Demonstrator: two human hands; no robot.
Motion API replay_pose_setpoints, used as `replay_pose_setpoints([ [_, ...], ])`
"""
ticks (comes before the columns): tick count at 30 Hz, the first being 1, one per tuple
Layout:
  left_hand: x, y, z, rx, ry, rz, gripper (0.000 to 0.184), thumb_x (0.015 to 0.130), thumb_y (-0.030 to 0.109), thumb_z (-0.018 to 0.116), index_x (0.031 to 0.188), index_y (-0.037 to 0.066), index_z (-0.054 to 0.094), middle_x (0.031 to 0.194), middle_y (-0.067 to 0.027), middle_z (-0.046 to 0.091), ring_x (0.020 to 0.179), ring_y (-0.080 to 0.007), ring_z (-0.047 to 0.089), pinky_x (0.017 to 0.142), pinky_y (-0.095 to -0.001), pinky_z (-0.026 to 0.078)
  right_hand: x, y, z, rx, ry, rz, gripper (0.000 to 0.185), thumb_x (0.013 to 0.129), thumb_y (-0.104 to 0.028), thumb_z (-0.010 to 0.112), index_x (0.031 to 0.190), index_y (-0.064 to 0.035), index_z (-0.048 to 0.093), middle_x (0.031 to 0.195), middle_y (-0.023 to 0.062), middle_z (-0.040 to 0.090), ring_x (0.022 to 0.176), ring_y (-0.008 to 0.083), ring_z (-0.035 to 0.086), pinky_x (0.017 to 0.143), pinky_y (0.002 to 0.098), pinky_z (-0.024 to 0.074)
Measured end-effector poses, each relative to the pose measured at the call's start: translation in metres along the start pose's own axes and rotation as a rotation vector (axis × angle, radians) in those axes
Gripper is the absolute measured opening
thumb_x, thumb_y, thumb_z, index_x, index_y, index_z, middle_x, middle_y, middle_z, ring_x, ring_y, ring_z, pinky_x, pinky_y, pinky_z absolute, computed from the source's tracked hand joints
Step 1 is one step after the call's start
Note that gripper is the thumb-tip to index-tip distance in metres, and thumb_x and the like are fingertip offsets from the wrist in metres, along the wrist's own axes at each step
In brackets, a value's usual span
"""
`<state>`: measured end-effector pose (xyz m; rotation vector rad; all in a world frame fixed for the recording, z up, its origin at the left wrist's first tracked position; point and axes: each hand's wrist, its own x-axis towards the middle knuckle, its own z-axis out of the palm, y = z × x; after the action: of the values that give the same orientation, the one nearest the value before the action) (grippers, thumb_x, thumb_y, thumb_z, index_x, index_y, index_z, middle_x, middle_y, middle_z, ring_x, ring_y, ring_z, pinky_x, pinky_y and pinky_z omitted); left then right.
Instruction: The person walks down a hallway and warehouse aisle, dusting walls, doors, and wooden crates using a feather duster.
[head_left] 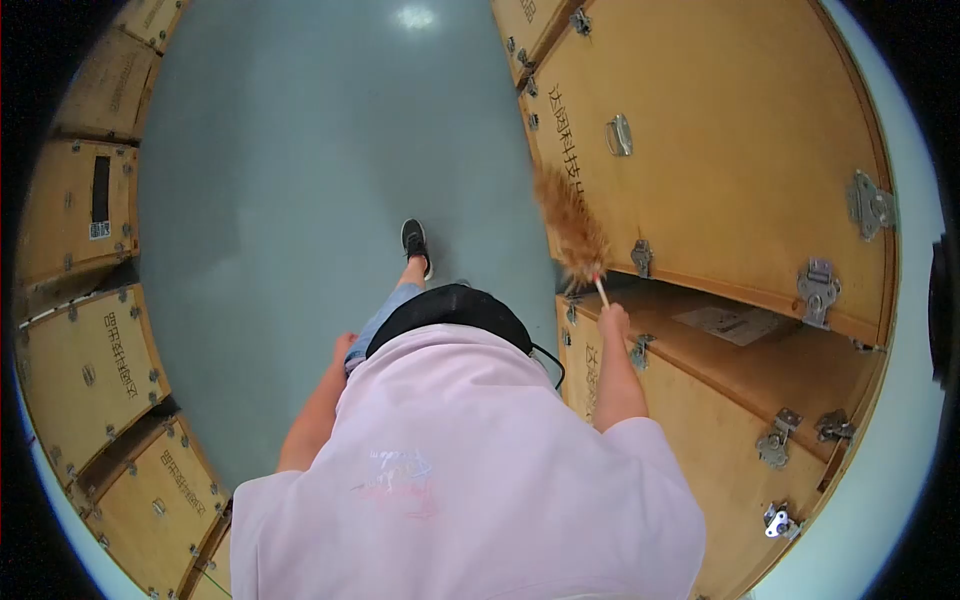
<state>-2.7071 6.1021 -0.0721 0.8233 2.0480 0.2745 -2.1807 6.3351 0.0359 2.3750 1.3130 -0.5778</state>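
Observation:
My right hand point(614, 322) is closed around the pale handle of a feather duster point(575, 225). The duster's brown, fluffy head points forward, against or just in front of the side of a large wooden crate point(730, 130); I cannot tell whether it touches. Below my right hand is the top edge of a second wooden crate point(690, 400), set under the first. My left hand point(345, 346) hangs beside my thigh, near the denim shorts. Its fingers are mostly hidden, and no object shows in it.
More wooden crates point(95, 375) with metal latches line the left side. Between the rows runs a grey floor point(320, 130), with my dark shoe point(414, 240) stepping on it. Latches point(819, 290) and a handle point(620, 135) stick out from the right crates. A black cable hangs at my waist.

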Motion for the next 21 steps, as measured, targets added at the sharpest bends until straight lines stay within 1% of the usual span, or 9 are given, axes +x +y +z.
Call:
replay_pose_setpoints([
  [1, 0.006, -0.011, 0.003, -0.017, -0.044, 0.016, 0.029, 0.064, 0.028, 0.056, 0.076, 0.002, 0.057, 0.07, -0.0151, 0.057, 0.063, -0.0209, 0.055, 0.055, -0.0314, 0.042, 0.001, 0.003, 0.006, -0.007, 0.001, -0.005, 0.024, 0.075, -0.027, 0.046, 0.084, -0.0061, 0.054, 0.083, 0.0182, 0.054, 0.08, 0.0319, 0.051, 0.066, 0.0403, 0.0408],
  [3, 0.013, -0.018, 0.0, -0.049, -0.082, 0.034, 0.029, 0.064, 0.028, 0.056, 0.076, 0.002, 0.057, 0.07, -0.0153, 0.057, 0.063, -0.021, 0.055, 0.055, -0.0319, 0.042, -0.002, -0.006, 0.002, -0.04, -0.101, 0.183, 0.023, 0.073, -0.027, 0.049, 0.085, -0.0089, 0.056, 0.085, 0.0149, 0.055, 0.08, 0.0306, 0.052, 0.067, 0.039, 0.0411],
  [7, 0.03, -0.018, -0.003, -0.058, -0.021, -0.036, 0.03, 0.063, 0.029, 0.055, 0.075, 0.002, 0.057, 0.069, -0.0155, 0.057, 0.064, -0.0221, 0.055, 0.056, -0.033, 0.042, -0.012, -0.052, -0.043, 0.028, -0.033, 0.113, 0.022, 0.073, -0.027, 0.048, 0.084, -0.009, 0.057, 0.083, 0.0129, 0.056, 0.079, 0.0288, 0.053, 0.066, 0.0375, 0.0414],
  [10, 0.056, -0.013, -0.012, -0.068, 0.02, -0.041, 0.031, 0.063, 0.03, 0.055, 0.074, 0.002, 0.056, 0.069, -0.0155, 0.057, 0.064, -0.0225, 0.055, 0.056, -0.0331, 0.042, 0.001, -0.084, -0.08, 0.244, 0.354, -0.217, 0.023, 0.073, -0.026, 0.047, 0.08, -0.0061, 0.055, 0.074, 0.0137, 0.055, 0.072, 0.0262, 0.054, 0.061, 0.0356, 0.0409],
  [12, 0.073, 0.003, -0.018, -0.079, 0.042, -0.033, 0.031, 0.063, 0.031, 0.055, 0.074, 0.002, 0.056, 0.069, -0.0155, 0.057, 0.064, -0.0226, 0.055, 0.056, -0.033, 0.042, 0.007, -0.115, -0.127, 0.416, 0.432, -0.287, 0.021, 0.076, -0.022, 0.045, 0.087, -0.0058, 0.054, 0.08, 0.0139, 0.055, 0.069, 0.0297, 0.052, 0.059, 0.0345, 0.0406],
  [14, 0.083, 0.025, -0.036, -0.061, 0.037, -0.023, 0.03, 0.063, 0.029, 0.056, 0.073, 0.001, 0.056, 0.067, -0.0147, 0.057, 0.061, -0.0215, 0.055, 0.055, -0.0322, 0.041, 0.007, -0.148, -0.175, 0.686, 0.67, -0.442, 0.022, 0.077, -0.018, 0.043, 0.091, -0.0031, 0.052, 0.079, 0.0153, 0.055, 0.069, 0.0299, 0.052, 0.057, 0.0336, 0.0396],
  [15, 0.091, 0.031, -0.039, -0.072, 0.04, -0.004, 0.03, 0.063, 0.029, 0.056, 0.073, 0.001, 0.056, 0.067, -0.0147, 0.057, 0.061, -0.0215, 0.055, 0.055, -0.0322, 0.041, 0.007, -0.163, -0.199, 0.689, 0.693, -0.447, 0.022, 0.077, -0.018, 0.043, 0.091, -0.0031, 0.052, 0.079, 0.0153, 0.055, 0.069, 0.0299, 0.052, 0.057, 0.0336, 0.0396],
  [17, 0.108, 0.04, -0.047, -0.207, 0.053, -0.018, 0.028, 0.062, 0.027, 0.058, 0.072, 0.001, 0.056, 0.065, -0.0136, 0.057, 0.06, -0.02, 0.054, 0.053, -0.0311, 0.041, 0.007, -0.187, -0.238, 0.693, 1.004, -0.665, 0.024, 0.078, -0.014, 0.04, 0.096, 0.0004, 0.047, 0.08, 0.0174, 0.054, 0.071, 0.0304, 0.052, 0.058, 0.0328, 0.0398],
  [21, 0.132, 0.053, -0.062, -0.237, 0.043, -0.014, 0.027, 0.062, 0.025, 0.059, 0.072, 0.0, 0.056, 0.065, -0.0126, 0.057, 0.059, -0.019, 0.054, 0.052, -0.0305, 0.041, 0.02, -0.21, -0.256, 0.686, 1.025, -0.635, 0.027, 0.079, -0.011, 0.038, 0.102, 0.0009, 0.043, 0.083, 0.0181, 0.053, 0.074, 0.0318, 0.051, 0.063, 0.0339, 0.0405],
])
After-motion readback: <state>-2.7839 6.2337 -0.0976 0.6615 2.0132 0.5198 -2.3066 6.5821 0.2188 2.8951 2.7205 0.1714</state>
